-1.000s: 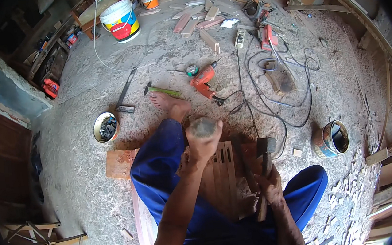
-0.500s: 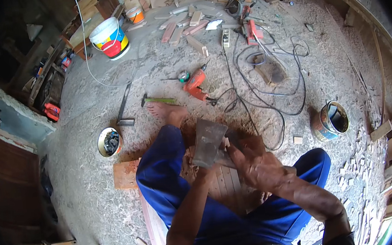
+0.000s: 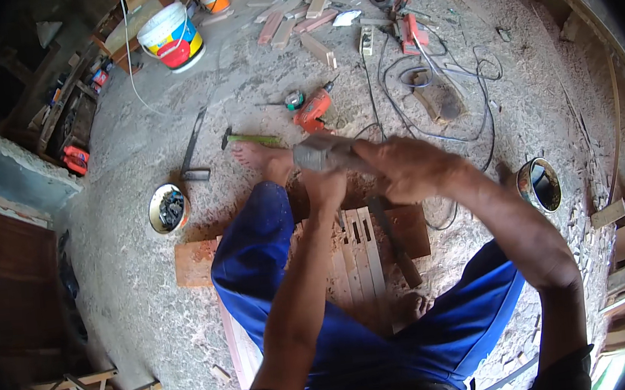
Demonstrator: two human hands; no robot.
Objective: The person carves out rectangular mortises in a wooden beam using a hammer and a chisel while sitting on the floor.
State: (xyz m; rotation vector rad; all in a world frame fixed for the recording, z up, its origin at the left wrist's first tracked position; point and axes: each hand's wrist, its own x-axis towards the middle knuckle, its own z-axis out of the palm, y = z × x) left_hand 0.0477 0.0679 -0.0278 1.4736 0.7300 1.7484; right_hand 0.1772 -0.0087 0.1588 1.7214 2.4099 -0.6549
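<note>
My right hand is closed around the handle of a mallet with a grey, blocky head, blurred by motion. Right under that head is my left hand, its fingers closed; the mallet hides its top and what it grips. Below both hands, pale wooden strips with narrow slots cut in them lie side by side between my legs. A chisel-like tool with a dark blade and wooden handle lies along their right side. Under the strips' far end, a reddish wooden board runs crosswise.
An orange drill, a hammer with a green handle and a metal square lie ahead. A small bucket of metal pieces stands left, another bucket right. Cables loop across the floor; wood offcuts lie farther off.
Both hands and the mallet have moved up and away from me. The mallet head has turned, and the slotted strips and the chisel-like tool show more fully.
</note>
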